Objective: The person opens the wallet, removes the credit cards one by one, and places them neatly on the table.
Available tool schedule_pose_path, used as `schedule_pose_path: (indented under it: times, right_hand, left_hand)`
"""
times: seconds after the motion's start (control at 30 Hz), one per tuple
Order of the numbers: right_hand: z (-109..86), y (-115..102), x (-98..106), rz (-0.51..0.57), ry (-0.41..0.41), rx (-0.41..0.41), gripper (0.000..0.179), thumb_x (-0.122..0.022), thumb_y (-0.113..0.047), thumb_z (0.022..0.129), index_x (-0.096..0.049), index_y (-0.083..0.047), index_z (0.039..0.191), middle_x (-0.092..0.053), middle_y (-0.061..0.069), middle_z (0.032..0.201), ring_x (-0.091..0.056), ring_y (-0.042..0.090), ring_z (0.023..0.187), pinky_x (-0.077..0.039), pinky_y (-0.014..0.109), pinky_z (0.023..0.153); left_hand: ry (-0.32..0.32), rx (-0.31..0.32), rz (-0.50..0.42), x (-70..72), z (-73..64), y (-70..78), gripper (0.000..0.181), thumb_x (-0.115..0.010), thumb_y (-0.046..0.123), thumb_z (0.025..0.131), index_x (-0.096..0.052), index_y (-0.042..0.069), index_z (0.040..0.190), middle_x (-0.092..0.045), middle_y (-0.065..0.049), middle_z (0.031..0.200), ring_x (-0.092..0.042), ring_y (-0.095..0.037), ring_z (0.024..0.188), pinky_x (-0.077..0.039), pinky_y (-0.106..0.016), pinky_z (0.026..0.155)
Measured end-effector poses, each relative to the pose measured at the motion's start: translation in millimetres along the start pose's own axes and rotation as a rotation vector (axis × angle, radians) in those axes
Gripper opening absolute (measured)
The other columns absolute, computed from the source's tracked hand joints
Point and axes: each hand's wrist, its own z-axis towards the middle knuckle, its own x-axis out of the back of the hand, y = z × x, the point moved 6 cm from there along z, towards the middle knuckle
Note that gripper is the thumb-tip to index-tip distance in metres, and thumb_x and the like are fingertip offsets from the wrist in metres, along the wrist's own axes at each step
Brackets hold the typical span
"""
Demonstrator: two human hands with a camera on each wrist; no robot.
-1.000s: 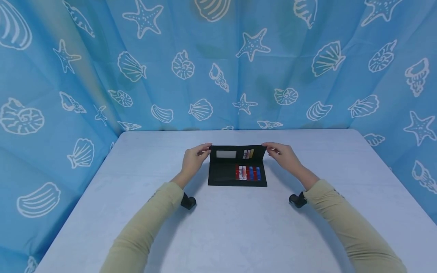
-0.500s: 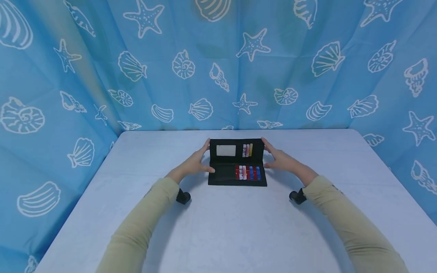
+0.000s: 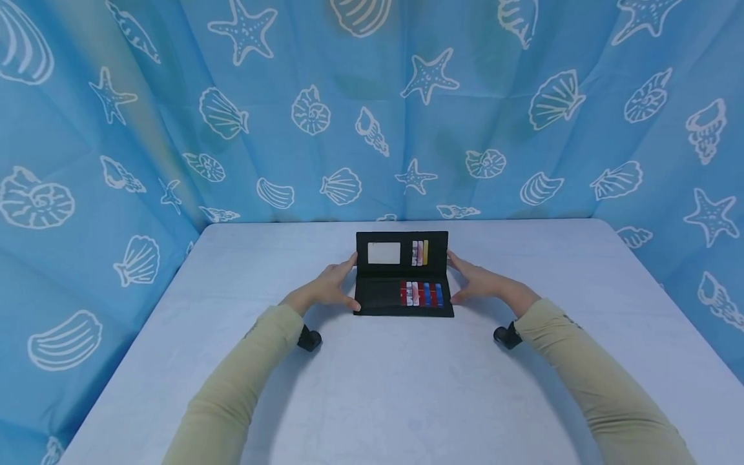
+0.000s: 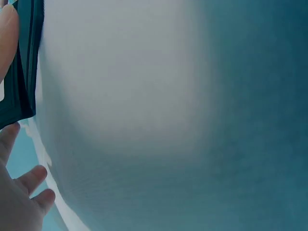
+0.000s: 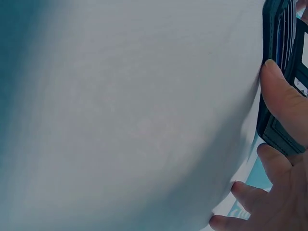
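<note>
Left thumb: you have it extended at the near left corner of the black wallet, lying across its edge.
Left fingers: yours are spread wide from the thumb, the foremost reaching the side of the wallet's raised half, the other two visible ones apart from it.
Left hand: you hold it well open beside the wallet, touching without curling round it.
Right thumb: you rest it straight along the right edge of the lower half.
Right fingers: yours are splayed; in the head view the foremost reaches up to the raised half's right side.
Right hand: you keep it open too, mirroring the other, with no grip closed on anything.
Wallet: it stands unfolded between your hands, lower half flat, upper half tilted up behind it.
Raised half: you face a white panel on the left and narrow upright slips, pale and yellow, on the right.
Lower half: red, white and blue cards fill its right part; the left part is plain black.
Wrist cameras: black, one at your left cuff, one at your right.
Sleeves: yours are pale khaki.
Table: white cloth under the wallet, which sits toward its far edge.
Curtain: blue, printed with white shells and starfish.
</note>
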Motion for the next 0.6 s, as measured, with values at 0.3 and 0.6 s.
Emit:
schedule_pose_path:
  times: [0.3, 0.6]
  right_hand:
    - [-3.2, 5.0, -5.3, -0.092, -0.045, -0.151, 0.096, -0.071, -0.033, 0.078, -0.009, -0.009, 0.147, -0.002, 0.033, 0.147, 0.002, 0.056, 0.131, -0.007, 0.068, 0.101]
    - [-4.1, 1.2, -7.7, -0.125, -0.069, -0.093, 0.091, -0.072, -0.033, 0.078, -0.017, -0.006, 0.146, -0.006, 0.025, 0.150, 0.005, 0.049, 0.134, 0.001, 0.065, 0.104]
  left_hand:
    - [-0.035, 0.063, 0.086, -4.7, -4.1, -1.7, 0.107, -0.078, 0.042, 0.069, -0.011, 0.019, 0.148, -0.016, -0.004, 0.153, -0.002, -0.035, 0.140, -0.011, -0.053, 0.110]
    - [-0.058, 0.091, 0.169, -7.5, -7.3, -1.5, 0.103, -0.076, 0.046, 0.070, -0.013, 0.021, 0.148, -0.015, -0.002, 0.154, -0.002, -0.034, 0.140, -0.010, -0.054, 0.110]
